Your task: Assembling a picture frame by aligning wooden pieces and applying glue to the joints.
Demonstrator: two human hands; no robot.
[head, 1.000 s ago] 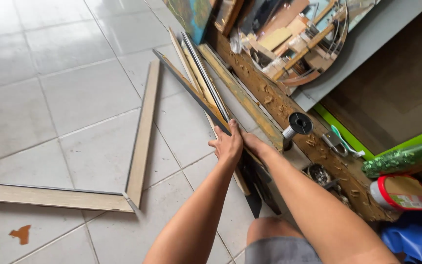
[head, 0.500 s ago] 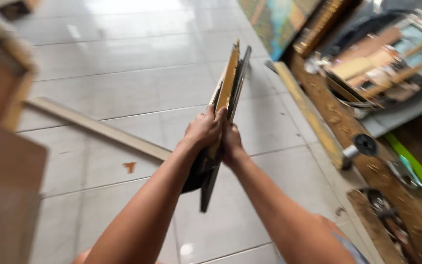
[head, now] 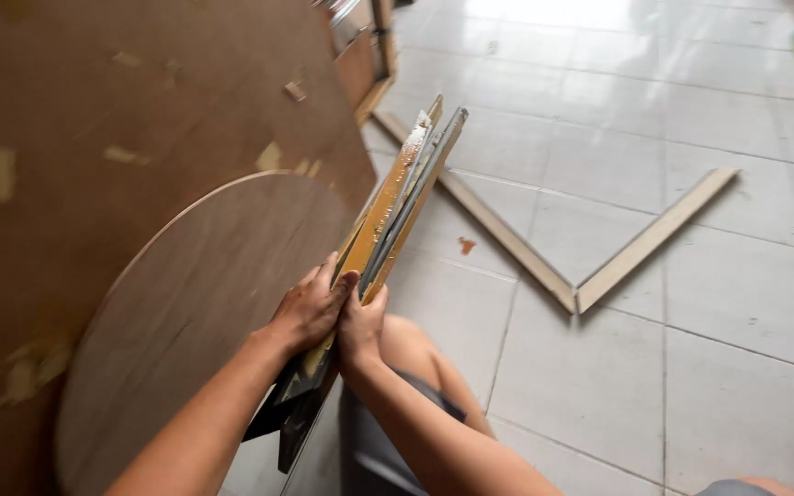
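Leaning on the far left is a big brown wooden board [head: 94,110] with pale torn patches on it. Just in front of it stands a round wooden board [head: 195,312], brown and smooth, with a thin light edge. Next comes the left hand [head: 310,308]. It wraps around a bundle of long frame strips [head: 397,207], with the fingers curled over the top side. The bundle is made of gold strips and grey strips pressed flat together. It is tilted, with the far end pointing up and away and the near end low by the person's lap. The dark near end pokes out below the hands. The right hand [head: 360,326] is just beside the left hand and touches it. It grips the same bundle from the other side, thumb up along the strips. Both hands are closed tight on the bundle. It sits right next to the round board, but I cannot tell if they touch. Further right, a V-shaped frame corner [head: 590,266] of two pale wood strips lies flat on the white tile floor [head: 691,386], well apart from the hands.
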